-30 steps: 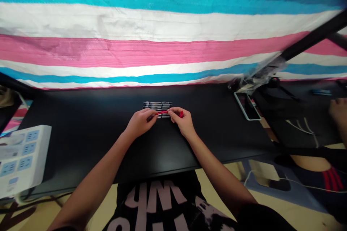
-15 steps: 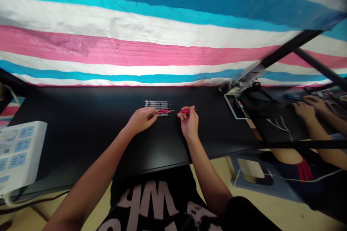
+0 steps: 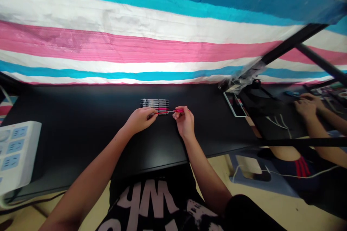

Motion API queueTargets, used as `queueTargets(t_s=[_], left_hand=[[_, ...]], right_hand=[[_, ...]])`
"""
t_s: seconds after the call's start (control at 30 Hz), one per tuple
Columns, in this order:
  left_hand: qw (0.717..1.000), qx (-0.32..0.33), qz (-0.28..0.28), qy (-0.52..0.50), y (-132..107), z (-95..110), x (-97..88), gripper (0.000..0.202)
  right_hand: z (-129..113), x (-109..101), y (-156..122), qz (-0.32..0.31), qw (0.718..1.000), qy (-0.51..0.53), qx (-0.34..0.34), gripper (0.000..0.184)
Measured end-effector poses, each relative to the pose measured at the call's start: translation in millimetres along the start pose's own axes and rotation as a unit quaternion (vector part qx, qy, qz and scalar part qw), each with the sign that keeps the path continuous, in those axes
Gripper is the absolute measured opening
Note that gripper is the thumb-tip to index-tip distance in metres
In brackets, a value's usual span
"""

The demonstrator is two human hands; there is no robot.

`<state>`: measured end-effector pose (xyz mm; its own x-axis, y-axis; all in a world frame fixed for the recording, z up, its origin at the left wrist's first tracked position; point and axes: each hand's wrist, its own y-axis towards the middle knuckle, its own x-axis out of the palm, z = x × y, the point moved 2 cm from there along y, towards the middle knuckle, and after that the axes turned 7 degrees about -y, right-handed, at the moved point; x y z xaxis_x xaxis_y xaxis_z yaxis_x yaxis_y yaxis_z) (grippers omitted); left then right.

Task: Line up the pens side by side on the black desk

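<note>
My left hand [image 3: 143, 118] pinches a thin red pen refill [image 3: 162, 113], its tip pointing right. My right hand [image 3: 184, 120] grips a short pink-red pen part [image 3: 179, 110], which looks like a cap or front barrel. The refill's tip meets the left end of that part; whether it is inside I cannot tell. Just beyond my left fingers lies a row of pens [image 3: 154, 102], side by side on the black table [image 3: 89, 122]. Most are clear with black ends, and one near my hand shows pink. My left fingers partly cover the nearest pens.
A white power strip [image 3: 20, 155] stands at the table's left. To the right lies a phone [image 3: 235, 104], near crumpled clear plastic [image 3: 241, 81] and a black frame bar [image 3: 287, 45]. Farther right, another person's hands [image 3: 307, 104] rest on a neighbouring table. A striped sheet [image 3: 135, 48] hangs behind.
My right hand has moved left with the pink-red part, closing the gap to the refill's tip. My left hand keeps its pinch on the refill. The view has shifted slightly.
</note>
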<state>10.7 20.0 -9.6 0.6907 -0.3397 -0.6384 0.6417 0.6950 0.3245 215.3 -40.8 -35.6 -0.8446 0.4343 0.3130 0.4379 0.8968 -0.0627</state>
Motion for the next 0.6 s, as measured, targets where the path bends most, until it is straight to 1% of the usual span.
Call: queueTargets(t_s=[0.1,0.17,0.3,0.5,0.6], left_hand=[[1.000,-0.005,-0.001,0.004,0.1,0.1,-0.5,0.015],[1.000,-0.009,-0.002,0.003,0.0,-0.4,-0.8,0.015],[1.000,-0.008,-0.008,0.002,0.2,-1.3,-0.2,0.014],[1.000,-0.010,-0.012,0.018,1.4,3.7,-2.5,0.015],[1.000,-0.006,-0.015,0.023,1.3,6.0,-4.8,0.016]], right_hand=[[-1.3,-1.2,0.8,0.019,1.000,0.003,0.000,0.042],[-1.8,-1.4,0.9,0.019,1.000,0.017,-0.001,0.042],[-1.6,-0.6,-0.1,-0.003,0.999,0.040,0.001,0.041],[-2.2,0.2,-3.0,-0.023,1.000,-0.015,0.005,0.043],[-2.5,2.5,-5.4,-0.056,0.998,-0.032,0.017,0.042]])
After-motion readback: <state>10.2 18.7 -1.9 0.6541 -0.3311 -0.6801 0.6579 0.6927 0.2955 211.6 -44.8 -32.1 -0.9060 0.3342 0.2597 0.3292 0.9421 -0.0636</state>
